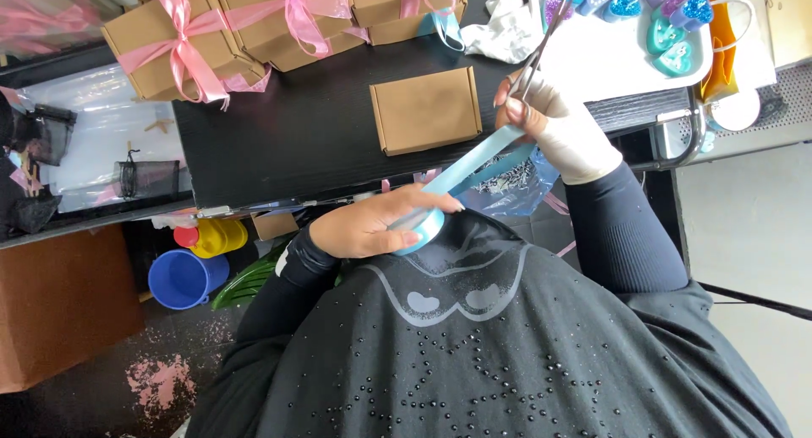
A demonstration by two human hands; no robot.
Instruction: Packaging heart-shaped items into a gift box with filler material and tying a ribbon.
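We hold a roll of light blue ribbon [420, 227] in our left hand [372, 227], low in the middle of the frame and close against the body, the fingers wrapped around the spool so that it can pay out without rolling away. A length of the ribbon runs up and to the right, pulled taut to our right hand [554, 125], which pinches its free end and also grips a pair of scissors [541, 45], the blades pointing toward the upper right; held stretched like this, the strip stays flat and straight. Both sets of fingers are closed on what they hold. On the black desk [296, 142] just left of the right hand lies a plain brown cardboard box [425, 110], lid shut and unribboned, within easy reach. Along the upper left, boxes tied with pink bows [228, 32] sit grouped apart. At the upper right, a white tray [617, 66] carries glittery heart-shaped pieces [677, 32].
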